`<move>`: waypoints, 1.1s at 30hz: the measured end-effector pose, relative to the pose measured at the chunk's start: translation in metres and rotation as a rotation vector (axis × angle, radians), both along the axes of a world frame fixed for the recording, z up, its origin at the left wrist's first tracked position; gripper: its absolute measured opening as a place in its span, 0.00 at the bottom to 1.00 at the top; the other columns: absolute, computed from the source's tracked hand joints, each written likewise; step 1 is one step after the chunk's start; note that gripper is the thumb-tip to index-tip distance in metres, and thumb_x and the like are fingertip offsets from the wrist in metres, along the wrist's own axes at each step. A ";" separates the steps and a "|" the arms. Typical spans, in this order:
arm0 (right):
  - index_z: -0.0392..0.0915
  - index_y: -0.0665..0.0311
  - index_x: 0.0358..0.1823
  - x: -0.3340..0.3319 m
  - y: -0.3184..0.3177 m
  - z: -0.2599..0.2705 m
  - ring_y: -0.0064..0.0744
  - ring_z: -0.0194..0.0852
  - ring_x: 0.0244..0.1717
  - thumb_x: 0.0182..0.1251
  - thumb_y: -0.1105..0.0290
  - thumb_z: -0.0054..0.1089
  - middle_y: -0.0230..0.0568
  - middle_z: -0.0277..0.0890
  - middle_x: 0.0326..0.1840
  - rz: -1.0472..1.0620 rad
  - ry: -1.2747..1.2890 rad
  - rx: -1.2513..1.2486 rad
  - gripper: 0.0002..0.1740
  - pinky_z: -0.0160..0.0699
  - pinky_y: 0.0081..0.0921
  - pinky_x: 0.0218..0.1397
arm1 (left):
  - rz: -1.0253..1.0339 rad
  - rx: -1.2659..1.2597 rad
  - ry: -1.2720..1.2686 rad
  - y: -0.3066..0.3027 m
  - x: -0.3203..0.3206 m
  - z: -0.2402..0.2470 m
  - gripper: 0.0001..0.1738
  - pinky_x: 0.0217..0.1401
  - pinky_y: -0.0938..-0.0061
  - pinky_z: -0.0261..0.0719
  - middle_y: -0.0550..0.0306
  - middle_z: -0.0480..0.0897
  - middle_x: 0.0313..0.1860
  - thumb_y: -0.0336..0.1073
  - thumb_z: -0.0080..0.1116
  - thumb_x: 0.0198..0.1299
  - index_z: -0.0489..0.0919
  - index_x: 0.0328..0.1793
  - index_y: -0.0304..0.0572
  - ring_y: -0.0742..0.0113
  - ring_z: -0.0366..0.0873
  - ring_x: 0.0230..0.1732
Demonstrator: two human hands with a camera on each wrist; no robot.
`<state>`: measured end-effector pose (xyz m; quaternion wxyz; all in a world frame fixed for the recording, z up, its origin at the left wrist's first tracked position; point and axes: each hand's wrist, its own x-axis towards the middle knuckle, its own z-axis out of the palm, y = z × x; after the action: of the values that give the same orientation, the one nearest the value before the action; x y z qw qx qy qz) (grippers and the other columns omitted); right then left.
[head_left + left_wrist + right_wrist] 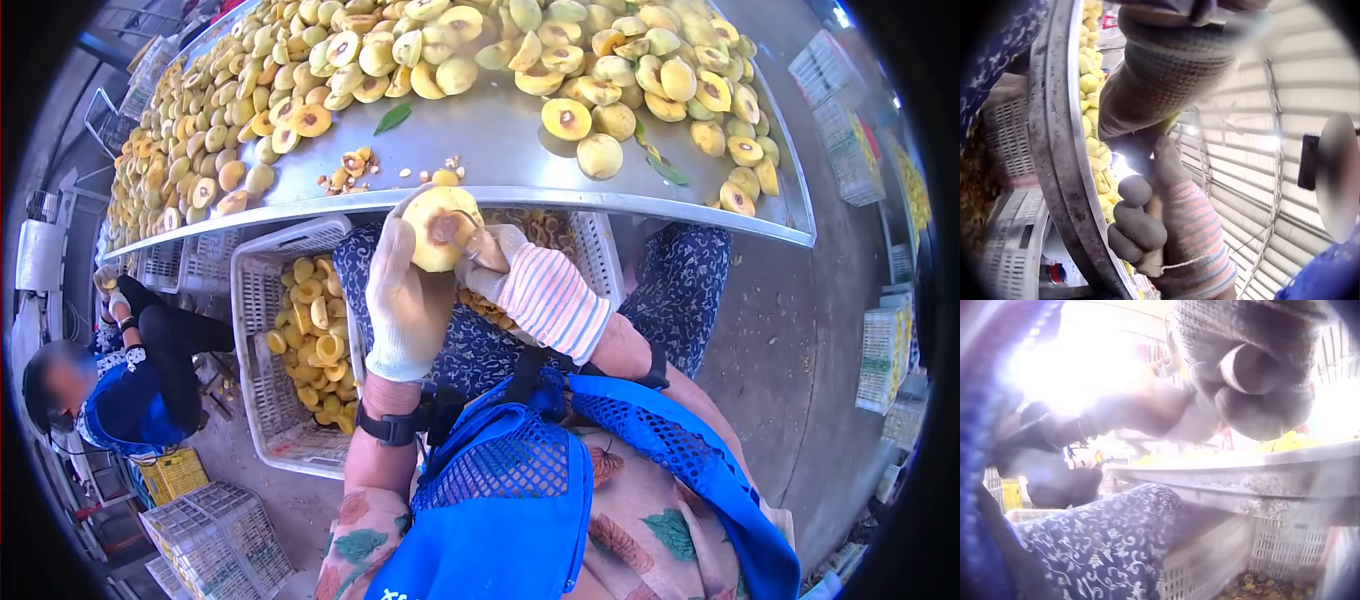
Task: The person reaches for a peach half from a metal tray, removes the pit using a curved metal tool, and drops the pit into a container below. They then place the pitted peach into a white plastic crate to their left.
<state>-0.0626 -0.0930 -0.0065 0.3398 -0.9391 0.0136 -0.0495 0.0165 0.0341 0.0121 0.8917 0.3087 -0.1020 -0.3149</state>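
Your left hand [408,295], in a white glove, is curled round a halved yellow fruit [425,248]. The cut face is up w/ the brownish pit hollow showing. The fruit is held just in front of the near edge of the metal desk [500,150], out ahead of your chest.

Your right hand [535,290], in a striped glove, is clenched round a small tool [478,245]. The tool's tip lies against the cut face, right at the pit hollow. In the left wrist view the glove's dark fingertips [1141,231] wrap a pale wooden handle tight, no gap.

- **Desk top:** a big heap of fruit halves [560,60] covers the far side & left. There's a small pile of pits [350,170] near the front edge, plus a few green leaves [392,118].
- **Under the desk, left of your knees:** a white plastic crate [245,300] w/ yellow halves inside.
- **Below your hands:** a second crate [598,260] holds brownish-yellow bits. Can't tell exactly what they are.
- **On you:** blue patterned cloth [690,280] covers your lap, w/ a blue mesh apron [520,480] over your chest.
- **Far left:** another person [130,390] in blue sits by the desk.
- **Right side:** stacked crates [830,90] stand beyond the desk's end.
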 end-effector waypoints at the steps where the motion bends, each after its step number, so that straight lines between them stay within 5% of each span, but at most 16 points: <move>1: 0.75 0.61 0.42 -0.001 0.001 -0.005 0.50 0.77 0.31 0.63 0.55 0.54 0.52 0.72 0.34 0.048 -0.369 -0.183 0.17 0.76 0.40 0.31 | 0.045 0.055 0.004 0.001 0.003 -0.005 0.26 0.65 0.65 0.64 0.48 0.70 0.58 0.42 0.47 0.64 0.64 0.63 0.31 0.58 0.68 0.60; 2: 0.75 0.61 0.42 -0.005 0.003 -0.003 0.50 0.77 0.31 0.63 0.55 0.54 0.52 0.72 0.34 0.053 -0.370 -0.176 0.17 0.76 0.40 0.31 | 0.091 0.113 0.009 0.003 0.004 -0.011 0.25 0.65 0.65 0.64 0.49 0.71 0.57 0.43 0.46 0.64 0.65 0.62 0.32 0.59 0.68 0.60; 4: 0.74 0.62 0.41 -0.013 0.003 0.007 0.50 0.77 0.32 0.60 0.52 0.56 0.53 0.73 0.29 -0.151 0.017 0.262 0.20 0.75 0.42 0.29 | 0.084 0.142 -0.059 -0.002 0.001 -0.007 0.25 0.63 0.64 0.66 0.50 0.71 0.56 0.45 0.43 0.66 0.65 0.61 0.34 0.59 0.69 0.59; 5: 0.70 0.65 0.39 -0.019 0.003 -0.003 0.50 0.78 0.28 0.60 0.53 0.57 0.54 0.75 0.24 -0.020 -0.212 -0.126 0.21 0.74 0.43 0.27 | 0.120 0.043 0.070 -0.006 -0.004 -0.002 0.26 0.61 0.63 0.69 0.46 0.73 0.54 0.46 0.43 0.66 0.65 0.61 0.31 0.57 0.72 0.55; 6: 0.70 0.65 0.39 -0.020 0.004 -0.002 0.50 0.78 0.28 0.60 0.53 0.57 0.54 0.75 0.24 -0.029 -0.207 -0.119 0.21 0.74 0.43 0.27 | 0.152 -0.057 0.201 -0.010 -0.008 0.003 0.28 0.59 0.62 0.72 0.42 0.74 0.53 0.47 0.43 0.66 0.65 0.61 0.28 0.55 0.76 0.50; 9: 0.65 0.67 0.36 -0.019 0.010 0.006 0.53 0.75 0.19 0.63 0.59 0.52 0.53 0.72 0.15 -0.280 -0.037 0.128 0.16 0.73 0.44 0.22 | 0.140 0.118 -0.031 -0.018 -0.020 0.003 0.29 0.62 0.57 0.68 0.41 0.71 0.58 0.48 0.39 0.68 0.61 0.65 0.30 0.51 0.72 0.56; 14: 0.66 0.68 0.37 -0.017 0.007 -0.006 0.52 0.76 0.19 0.62 0.61 0.52 0.53 0.73 0.16 -0.281 0.005 0.149 0.15 0.74 0.44 0.22 | 0.113 -0.032 -0.008 -0.029 -0.034 0.009 0.30 0.66 0.52 0.63 0.42 0.69 0.61 0.47 0.36 0.68 0.60 0.68 0.33 0.48 0.68 0.60; 16: 0.67 0.70 0.39 -0.014 0.010 -0.023 0.52 0.76 0.19 0.62 0.63 0.50 0.53 0.74 0.17 -0.229 -0.175 0.013 0.15 0.74 0.44 0.21 | 0.136 0.014 0.040 -0.034 -0.037 0.016 0.31 0.62 0.54 0.66 0.43 0.70 0.58 0.49 0.39 0.66 0.61 0.67 0.33 0.47 0.71 0.56; 21: 0.68 0.72 0.40 -0.020 0.008 -0.013 0.51 0.76 0.19 0.64 0.64 0.45 0.53 0.74 0.18 -0.208 -0.098 0.064 0.15 0.73 0.45 0.20 | 0.119 0.070 -0.128 -0.032 -0.036 0.004 0.30 0.62 0.51 0.67 0.44 0.71 0.56 0.52 0.41 0.66 0.64 0.64 0.34 0.48 0.71 0.56; 26: 0.68 0.73 0.39 -0.016 0.005 -0.007 0.51 0.75 0.19 0.65 0.63 0.41 0.53 0.74 0.18 -0.210 -0.071 0.112 0.16 0.73 0.45 0.21 | 0.293 0.266 -0.062 -0.040 -0.036 0.003 0.31 0.50 0.56 0.76 0.48 0.75 0.45 0.58 0.44 0.64 0.69 0.54 0.35 0.52 0.75 0.46; 31: 0.71 0.72 0.35 -0.038 -0.013 0.001 0.51 0.74 0.19 0.62 0.65 0.43 0.52 0.72 0.17 0.087 -0.162 0.063 0.15 0.73 0.42 0.23 | 0.372 0.285 -0.101 -0.044 -0.036 0.005 0.30 0.42 0.59 0.78 0.46 0.77 0.40 0.59 0.45 0.64 0.70 0.52 0.36 0.52 0.77 0.36; 33: 0.72 0.71 0.34 -0.054 -0.023 0.001 0.49 0.74 0.18 0.60 0.66 0.44 0.51 0.72 0.17 0.211 -0.216 0.019 0.14 0.72 0.41 0.22 | 0.310 0.322 -0.203 -0.041 -0.031 0.002 0.29 0.35 0.68 0.79 0.46 0.77 0.38 0.57 0.43 0.65 0.70 0.49 0.32 0.58 0.78 0.34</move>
<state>-0.1164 -0.1158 -0.0058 0.3515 -0.9212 -0.1215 -0.1143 -0.0147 -0.0067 0.0140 0.8538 0.4889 -0.0913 -0.1540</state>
